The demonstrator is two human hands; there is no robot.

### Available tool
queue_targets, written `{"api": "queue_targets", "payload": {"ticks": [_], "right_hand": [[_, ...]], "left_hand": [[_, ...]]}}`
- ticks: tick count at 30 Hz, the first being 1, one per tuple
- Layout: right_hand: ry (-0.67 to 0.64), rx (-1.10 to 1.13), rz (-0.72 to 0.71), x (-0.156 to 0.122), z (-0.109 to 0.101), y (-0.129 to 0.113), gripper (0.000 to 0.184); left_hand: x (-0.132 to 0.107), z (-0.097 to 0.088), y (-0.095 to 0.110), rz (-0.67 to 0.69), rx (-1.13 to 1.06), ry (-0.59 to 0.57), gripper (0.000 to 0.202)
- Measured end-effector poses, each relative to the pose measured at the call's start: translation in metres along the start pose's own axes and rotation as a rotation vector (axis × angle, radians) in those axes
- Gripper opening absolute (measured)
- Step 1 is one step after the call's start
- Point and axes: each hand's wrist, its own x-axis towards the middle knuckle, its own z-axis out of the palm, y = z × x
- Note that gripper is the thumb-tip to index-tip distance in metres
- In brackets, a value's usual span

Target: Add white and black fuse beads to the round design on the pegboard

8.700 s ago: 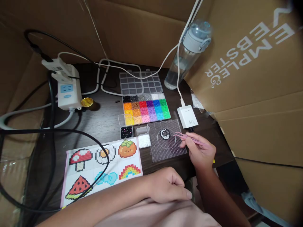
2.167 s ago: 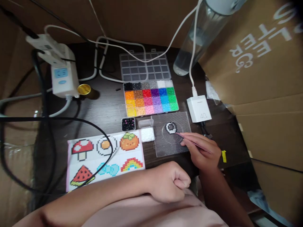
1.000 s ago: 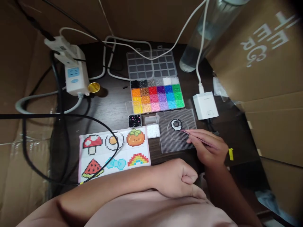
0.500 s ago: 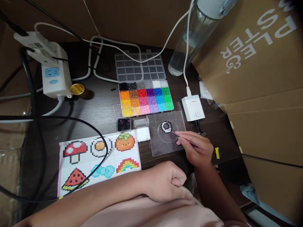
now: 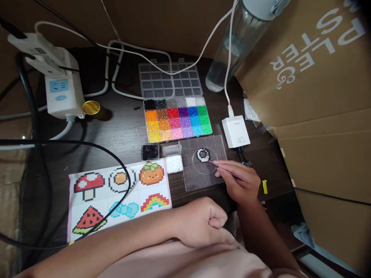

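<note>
My right hand [image 5: 242, 183] is closed around pink tweezers [image 5: 222, 166], whose tips reach the lower right edge of a small bead piece [image 5: 199, 157]. That piece is a ring of black and white beads with an open middle, on a clear pegboard [image 5: 197, 181]. In front of my body, my left hand [image 5: 201, 220] rests as a fist, with nothing visible in it. A small open box of white beads [image 5: 174, 164] stands left of the pegboard. Beside it lies a pattern sheet [image 5: 123, 197] with a mushroom, an egg and other pixel pictures, partly hidden by my left forearm.
Behind the pegboard sits an open sorting case [image 5: 178, 119] of coloured beads. A blurred dark box [image 5: 150, 152] is left of the white beads. A water bottle [image 5: 232, 50], charger [image 5: 236, 131], power strip [image 5: 63, 85] and gold-topped container [image 5: 91, 108] surround them. A black cable [image 5: 123, 158] crosses the sheet.
The view has shifted slightly, so things at the left appear a little farther left. Both hands hold nearly the same pose, and the tweezers stay at the ring's lower right edge.
</note>
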Motion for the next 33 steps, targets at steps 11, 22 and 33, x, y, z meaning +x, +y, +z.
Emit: {"api": "queue_targets", "payload": {"ticks": [11, 22, 33], "right_hand": [[0.000, -0.008, 0.001, 0.0002, -0.0010, -0.0016, 0.030], [-0.009, -0.011, 0.020, 0.0001, -0.0007, -0.0022, 0.027], [0.029, 0.009, 0.055, 0.0005, -0.0009, -0.0023, 0.029]], "left_hand": [[0.0005, 0.0005, 0.0006, 0.001, -0.007, 0.004, 0.060], [0.0002, 0.0003, 0.0006, 0.018, -0.010, 0.008, 0.062], [0.0007, 0.0004, 0.0007, 0.015, -0.011, 0.006, 0.062]]}}
